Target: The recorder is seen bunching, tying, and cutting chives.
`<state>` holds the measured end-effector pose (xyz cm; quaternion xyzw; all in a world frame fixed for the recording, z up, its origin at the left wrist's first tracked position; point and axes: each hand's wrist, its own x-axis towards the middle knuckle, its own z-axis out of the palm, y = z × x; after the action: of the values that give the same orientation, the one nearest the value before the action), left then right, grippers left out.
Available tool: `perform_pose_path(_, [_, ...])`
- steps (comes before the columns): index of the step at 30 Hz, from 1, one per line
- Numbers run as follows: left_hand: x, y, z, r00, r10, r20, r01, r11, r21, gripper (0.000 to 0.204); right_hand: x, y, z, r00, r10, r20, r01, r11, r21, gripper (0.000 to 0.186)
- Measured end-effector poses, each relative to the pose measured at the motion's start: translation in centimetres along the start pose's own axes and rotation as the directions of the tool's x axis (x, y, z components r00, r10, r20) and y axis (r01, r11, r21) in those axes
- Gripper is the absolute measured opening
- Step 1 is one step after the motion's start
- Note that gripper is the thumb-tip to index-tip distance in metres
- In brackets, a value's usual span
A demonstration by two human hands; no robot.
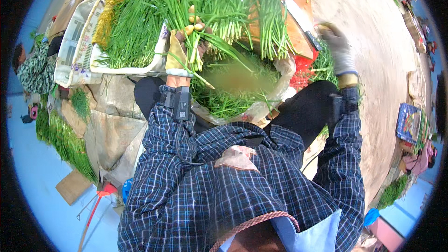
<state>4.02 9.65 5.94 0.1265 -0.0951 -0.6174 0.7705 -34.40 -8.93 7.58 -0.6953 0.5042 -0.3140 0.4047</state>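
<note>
Bunch of greens at the sitter's 11 o'clock, fingers of the left hand wrapped round the stalks. Right hand at 2 is blurry, can't tell if its fingers are wide or narrow. Knife at 1 is close, so a careless reach could nick them. Loosen the left and stalks probably drop into the bag at 12.

You wear a dark checked jacket, pinkish cloth on its front, light-blue collar at its neck, black box on its left cuff, and, past its right cuff, your grey-gloved right hand.
</note>
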Motion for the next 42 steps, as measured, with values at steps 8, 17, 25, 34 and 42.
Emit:
perform_pose_path(8, [0.7, -0.7, -0.9, 0.999, -0.002, 0.035, 0.0, 0.999, 0.039, 0.036, -10.2, -9.1, 17.6, 0.662, -0.098, 0.743, -0.488, 0.696, 0.527, 0.032])
perform_pose_path(17, [1.7, -1.0, -4.5, 0.979, 0.109, -0.174, -0.008, 0.867, 0.498, 0.037, -12.5, 2.0, 20.5, 0.887, 0.023, 0.462, -0.029, 1.0, 0.006, 0.029])
perform_pose_path(25, [2.0, 0.0, -3.7, 0.976, 0.179, -0.121, -0.124, 0.922, 0.366, 0.038, -14.1, 2.0, 18.7, 0.858, 0.303, 0.416, -0.249, 0.952, -0.179, 0.038])
perform_pose_path(34, [3.0, 7.1, -5.0, 0.796, 0.429, -0.427, -0.32, 0.897, 0.305, 0.018, -12.9, -5.6, 1.8, 0.95, 0.235, -0.208, -0.166, 0.938, 0.305, 0.019])
perform_pose_path(42, [4.1, -0.3, -3.8, 0.917, 0.325, -0.231, -0.08, 0.717, 0.692, 0.028, -5.2, -7.7, 6.5, 0.942, 0.036, -0.333, -0.168, 0.91, -0.379, 0.028])
